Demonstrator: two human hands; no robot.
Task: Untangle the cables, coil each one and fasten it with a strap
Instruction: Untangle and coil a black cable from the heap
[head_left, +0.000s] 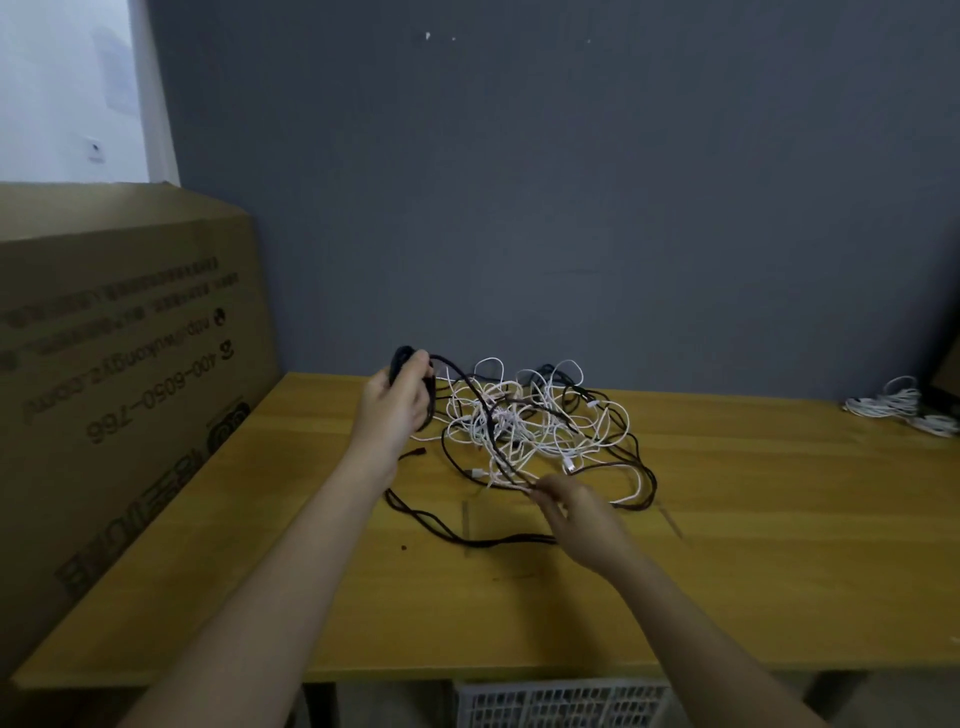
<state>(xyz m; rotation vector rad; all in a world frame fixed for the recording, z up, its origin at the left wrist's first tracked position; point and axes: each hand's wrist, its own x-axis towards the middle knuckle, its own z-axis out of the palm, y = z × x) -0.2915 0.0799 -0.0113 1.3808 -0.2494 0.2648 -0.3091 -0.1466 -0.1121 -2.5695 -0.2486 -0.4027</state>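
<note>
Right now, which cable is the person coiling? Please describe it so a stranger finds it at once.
Start at the wooden table and find the tangle of cables near the grey wall. The dark cable runs from a small coil gripped in the left hand down to the right hand, which pinches it. Unlike the thin white cables around it, it is dark and thicker.

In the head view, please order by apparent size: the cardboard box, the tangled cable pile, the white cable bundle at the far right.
1. Cardboard box, though it is nearest the camera.
2. Tangled cable pile.
3. White cable bundle, partly cut off.
</note>
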